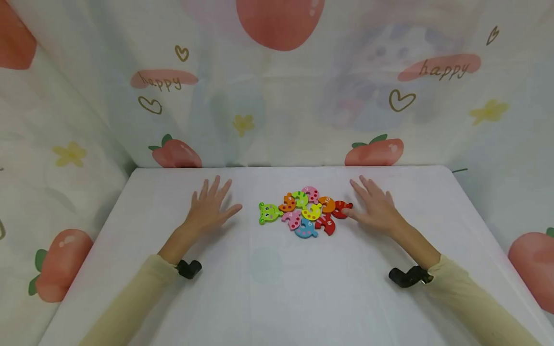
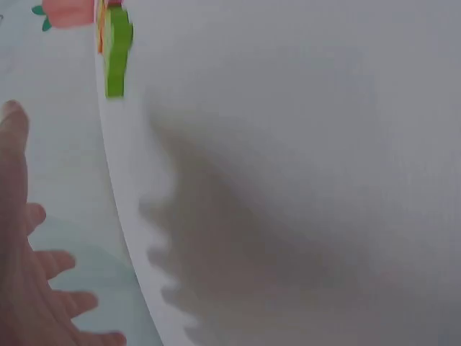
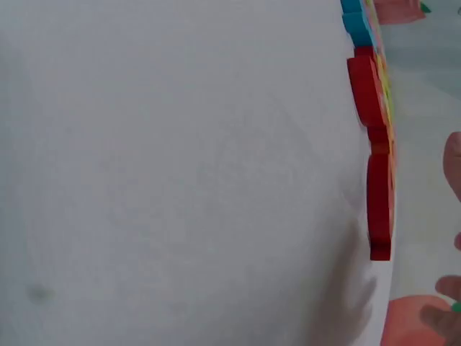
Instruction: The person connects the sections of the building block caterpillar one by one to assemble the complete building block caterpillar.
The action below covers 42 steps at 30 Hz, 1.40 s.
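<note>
Left hand [image 1: 209,207] and right hand [image 1: 375,209] hover with fingers spread, holding nothing. Between them on bench [image 1: 242,298] lie puzzle pieces [image 1: 312,216]. Probably best: pinch single piece by edges, gently, so neighbours are not disturbed. Count: ten puzzle pieces; two each green, orange, pink, red; one yellow, one blue.

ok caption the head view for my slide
Spread fingers flank colorful caterpillar puzzle pieces on a white table.

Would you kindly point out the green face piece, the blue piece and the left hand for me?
Face piece [image 1: 269,213]: head view, middle of the face.
Blue piece [image 1: 306,231]: head view, its curved body.
Left hand [image 1: 207,210]: head view, back of the hand.
</note>
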Tool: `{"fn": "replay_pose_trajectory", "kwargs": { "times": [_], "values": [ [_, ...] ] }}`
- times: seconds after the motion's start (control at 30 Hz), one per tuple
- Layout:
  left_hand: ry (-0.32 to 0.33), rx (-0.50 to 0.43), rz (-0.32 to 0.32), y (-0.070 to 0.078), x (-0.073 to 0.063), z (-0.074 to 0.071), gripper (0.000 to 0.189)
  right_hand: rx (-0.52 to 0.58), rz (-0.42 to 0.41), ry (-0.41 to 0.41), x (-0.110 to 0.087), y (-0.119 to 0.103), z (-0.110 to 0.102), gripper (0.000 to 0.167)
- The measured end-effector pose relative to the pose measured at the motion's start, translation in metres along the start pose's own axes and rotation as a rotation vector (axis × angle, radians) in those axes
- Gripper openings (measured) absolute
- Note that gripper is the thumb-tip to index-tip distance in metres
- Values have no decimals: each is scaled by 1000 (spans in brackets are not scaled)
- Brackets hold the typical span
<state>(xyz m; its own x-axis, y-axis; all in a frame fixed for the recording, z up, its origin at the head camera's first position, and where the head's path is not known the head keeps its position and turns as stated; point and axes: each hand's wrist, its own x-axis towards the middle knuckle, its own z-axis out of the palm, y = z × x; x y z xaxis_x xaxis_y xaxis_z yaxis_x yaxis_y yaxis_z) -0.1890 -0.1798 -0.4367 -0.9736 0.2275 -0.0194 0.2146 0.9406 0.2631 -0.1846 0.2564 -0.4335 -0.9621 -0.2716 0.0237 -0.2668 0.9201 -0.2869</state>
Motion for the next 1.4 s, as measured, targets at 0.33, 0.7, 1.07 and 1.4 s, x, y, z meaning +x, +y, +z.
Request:
{"fn": "replay_pose_trajectory", "kwargs": {
  "times": [0.33, 0.7, 1.07, 1.4],
  "values": [
    [-97, -209, 238, 56, 6, 16, 60, 152, -115, -43, 3, -8, 17, 43],
    [-177, -66, 363, 69, 15, 23, 33, 171, -76, 6, -1, -11, 19, 40],
    [-187, -44, 416, 45, -20, 12, 24, 332, -341, 187, -13, -90, 22, 54],
    [-114, -153, 305, 31, -39, 9, 26, 398, -409, 98, 1, -161, 57, 51]
  ]
}}
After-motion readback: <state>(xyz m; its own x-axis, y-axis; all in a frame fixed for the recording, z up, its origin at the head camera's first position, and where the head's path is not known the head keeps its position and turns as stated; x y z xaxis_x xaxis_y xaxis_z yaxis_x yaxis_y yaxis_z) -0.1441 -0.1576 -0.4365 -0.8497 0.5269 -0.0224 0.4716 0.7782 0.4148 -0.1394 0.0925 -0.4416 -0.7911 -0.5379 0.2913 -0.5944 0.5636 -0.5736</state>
